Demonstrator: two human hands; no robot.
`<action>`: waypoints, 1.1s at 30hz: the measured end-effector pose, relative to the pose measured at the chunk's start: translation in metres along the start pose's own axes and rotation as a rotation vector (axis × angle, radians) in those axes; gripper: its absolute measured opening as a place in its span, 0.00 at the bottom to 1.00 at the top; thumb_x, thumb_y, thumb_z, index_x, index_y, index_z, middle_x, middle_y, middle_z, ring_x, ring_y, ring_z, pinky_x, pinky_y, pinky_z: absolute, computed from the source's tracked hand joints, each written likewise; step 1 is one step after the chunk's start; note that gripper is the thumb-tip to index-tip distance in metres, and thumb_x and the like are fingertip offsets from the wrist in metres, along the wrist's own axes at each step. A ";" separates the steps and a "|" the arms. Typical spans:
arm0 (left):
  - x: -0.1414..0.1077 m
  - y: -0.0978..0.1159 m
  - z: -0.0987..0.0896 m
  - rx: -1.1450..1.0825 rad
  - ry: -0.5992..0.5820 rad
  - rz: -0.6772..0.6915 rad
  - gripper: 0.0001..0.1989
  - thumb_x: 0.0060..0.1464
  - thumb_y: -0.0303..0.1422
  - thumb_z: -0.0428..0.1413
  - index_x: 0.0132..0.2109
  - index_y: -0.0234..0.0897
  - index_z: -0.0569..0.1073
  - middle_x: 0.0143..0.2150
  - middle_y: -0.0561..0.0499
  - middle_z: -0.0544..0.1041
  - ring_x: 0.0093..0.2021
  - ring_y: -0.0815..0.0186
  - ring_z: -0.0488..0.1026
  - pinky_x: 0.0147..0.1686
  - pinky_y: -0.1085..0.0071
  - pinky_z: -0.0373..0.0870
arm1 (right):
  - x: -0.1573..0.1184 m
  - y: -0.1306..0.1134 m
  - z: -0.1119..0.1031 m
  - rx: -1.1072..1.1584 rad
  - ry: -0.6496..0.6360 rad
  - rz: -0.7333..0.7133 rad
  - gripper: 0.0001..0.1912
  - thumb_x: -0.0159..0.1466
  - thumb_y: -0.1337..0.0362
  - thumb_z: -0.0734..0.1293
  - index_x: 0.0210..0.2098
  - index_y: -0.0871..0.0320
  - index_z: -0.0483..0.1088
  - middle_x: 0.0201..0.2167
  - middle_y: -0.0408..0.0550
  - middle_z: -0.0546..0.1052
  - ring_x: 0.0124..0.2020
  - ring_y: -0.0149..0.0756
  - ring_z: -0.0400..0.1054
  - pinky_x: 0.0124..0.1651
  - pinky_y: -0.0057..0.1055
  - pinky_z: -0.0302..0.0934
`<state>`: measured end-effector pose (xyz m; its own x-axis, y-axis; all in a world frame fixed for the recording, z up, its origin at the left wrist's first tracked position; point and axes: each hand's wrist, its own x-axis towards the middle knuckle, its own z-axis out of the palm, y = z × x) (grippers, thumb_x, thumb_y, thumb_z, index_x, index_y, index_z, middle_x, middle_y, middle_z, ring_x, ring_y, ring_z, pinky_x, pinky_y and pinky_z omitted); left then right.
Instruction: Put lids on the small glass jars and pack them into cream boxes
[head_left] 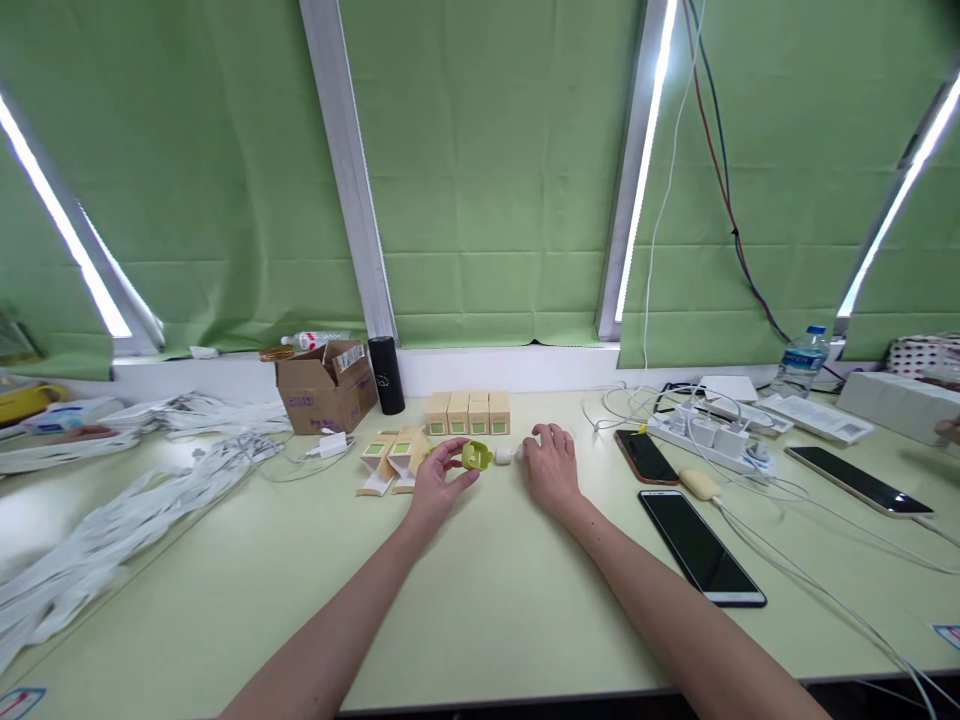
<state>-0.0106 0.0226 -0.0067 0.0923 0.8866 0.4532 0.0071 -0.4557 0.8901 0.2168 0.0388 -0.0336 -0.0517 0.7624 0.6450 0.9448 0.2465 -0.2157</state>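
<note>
A small yellow-green plastic piece (477,456), hollow in the middle, is pinched between the fingertips of my left hand (441,478). Just right of it a small white object (502,456) sits on the table, too small to name. My right hand (551,465) rests palm down beside it with curled fingers; a whitish bit shows at its fingertips, mostly hidden. Behind my hands stands a row of several small cardboard boxes (459,413) with green squares on the front. Left of my left hand lie two opened boxes (377,455) of the same kind, flaps out.
At the back left are a brown carton (322,393) and a black cylinder (385,376). White strips (112,525) spread across the left side. On the right lie phones (701,545), a power strip (709,440) with cables and a water bottle (802,362). Another person's hand (949,430) shows far right.
</note>
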 end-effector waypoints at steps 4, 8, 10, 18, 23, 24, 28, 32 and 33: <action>0.001 0.000 0.000 -0.008 0.019 0.009 0.27 0.47 0.37 0.71 0.54 0.38 0.77 0.56 0.41 0.79 0.56 0.54 0.77 0.55 0.59 0.72 | 0.002 -0.005 0.001 0.617 0.148 0.349 0.12 0.66 0.58 0.68 0.44 0.56 0.77 0.52 0.59 0.74 0.58 0.56 0.61 0.60 0.53 0.57; 0.002 -0.002 -0.001 -0.018 0.029 0.001 0.29 0.46 0.38 0.71 0.55 0.37 0.77 0.55 0.41 0.80 0.55 0.53 0.77 0.55 0.57 0.73 | 0.001 -0.018 0.001 1.066 0.100 0.459 0.23 0.64 0.45 0.65 0.45 0.57 0.75 0.43 0.55 0.80 0.43 0.47 0.73 0.43 0.42 0.68; 0.002 -0.003 -0.002 -0.024 0.029 -0.004 0.30 0.46 0.39 0.71 0.56 0.37 0.77 0.56 0.41 0.80 0.55 0.52 0.77 0.55 0.57 0.73 | -0.003 -0.026 -0.003 1.298 0.044 0.462 0.24 0.62 0.44 0.69 0.45 0.57 0.73 0.42 0.54 0.82 0.41 0.45 0.75 0.38 0.37 0.67; -0.002 0.002 -0.004 -0.101 -0.018 -0.036 0.30 0.50 0.42 0.69 0.59 0.36 0.77 0.57 0.40 0.80 0.57 0.50 0.77 0.57 0.56 0.72 | -0.017 -0.046 -0.027 1.569 -0.053 0.439 0.24 0.54 0.50 0.79 0.42 0.54 0.70 0.38 0.51 0.82 0.40 0.42 0.75 0.35 0.33 0.68; -0.005 0.010 -0.002 -0.120 -0.034 -0.031 0.29 0.51 0.43 0.68 0.58 0.37 0.78 0.55 0.41 0.81 0.57 0.50 0.76 0.57 0.57 0.71 | -0.019 -0.054 -0.033 1.469 -0.028 0.329 0.22 0.56 0.52 0.77 0.44 0.53 0.71 0.40 0.48 0.78 0.42 0.40 0.72 0.39 0.33 0.70; -0.006 0.012 -0.002 -0.119 -0.044 -0.025 0.29 0.52 0.43 0.68 0.59 0.37 0.77 0.54 0.42 0.81 0.56 0.51 0.76 0.56 0.58 0.71 | -0.019 -0.055 -0.033 1.467 -0.028 0.322 0.22 0.56 0.52 0.77 0.45 0.53 0.71 0.41 0.48 0.78 0.42 0.40 0.72 0.40 0.34 0.71; -0.006 0.015 0.000 -0.114 -0.074 -0.007 0.29 0.54 0.42 0.67 0.61 0.41 0.71 0.45 0.47 0.81 0.47 0.58 0.78 0.49 0.63 0.71 | -0.019 -0.058 -0.034 1.505 -0.011 0.330 0.22 0.54 0.52 0.79 0.44 0.54 0.73 0.42 0.48 0.76 0.44 0.40 0.72 0.46 0.38 0.74; -0.003 0.010 0.000 -0.076 -0.062 0.030 0.24 0.54 0.45 0.67 0.53 0.39 0.72 0.42 0.47 0.79 0.43 0.61 0.77 0.45 0.66 0.71 | -0.017 -0.057 -0.034 1.519 -0.034 0.356 0.23 0.54 0.53 0.79 0.45 0.54 0.75 0.41 0.48 0.78 0.43 0.41 0.74 0.49 0.41 0.74; -0.002 0.008 0.000 -0.059 -0.056 0.041 0.24 0.54 0.46 0.66 0.52 0.39 0.72 0.43 0.47 0.79 0.43 0.61 0.76 0.45 0.66 0.71 | -0.017 -0.057 -0.034 1.509 -0.043 0.369 0.23 0.54 0.53 0.79 0.45 0.54 0.75 0.40 0.48 0.78 0.41 0.40 0.74 0.48 0.41 0.73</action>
<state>-0.0108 0.0167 -0.0002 0.1468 0.8609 0.4871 -0.0562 -0.4844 0.8730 0.1753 -0.0087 -0.0071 0.0683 0.9240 0.3763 -0.2820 0.3797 -0.8811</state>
